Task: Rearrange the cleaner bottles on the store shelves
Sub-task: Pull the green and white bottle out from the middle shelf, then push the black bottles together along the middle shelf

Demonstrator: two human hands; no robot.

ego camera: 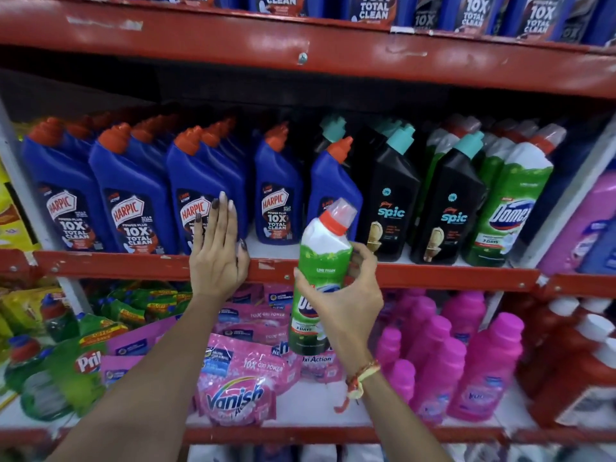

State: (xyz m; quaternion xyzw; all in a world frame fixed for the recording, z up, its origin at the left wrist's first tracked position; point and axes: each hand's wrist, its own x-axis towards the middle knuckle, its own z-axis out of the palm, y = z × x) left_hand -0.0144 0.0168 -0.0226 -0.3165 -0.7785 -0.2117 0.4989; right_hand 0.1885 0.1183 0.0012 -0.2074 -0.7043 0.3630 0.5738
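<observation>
My right hand (346, 295) grips a green Domex bottle (320, 278) with a red-and-clear cap, held upright in front of the middle shelf's red edge (133, 263). My left hand (218, 248) lies flat with fingers spread against the third blue Harpic bottle (191, 201), its thumb near the shelf edge. Several blue Harpic bottles (131, 201) stand in rows at the left. A lone Harpic bottle (333, 188) stands behind the held Domex. To the right stand black Spic bottles (390, 201), then green Domex bottles (506, 208).
A gap of bare white shelf (273, 250) lies between the Harpic bottles and my right hand. Below are pink Vanish pouches (236, 388), pink bottles (483, 368), red bottles (573, 361) and green Pril packs (76, 361). More Harpic bottles (373, 8) line the top shelf.
</observation>
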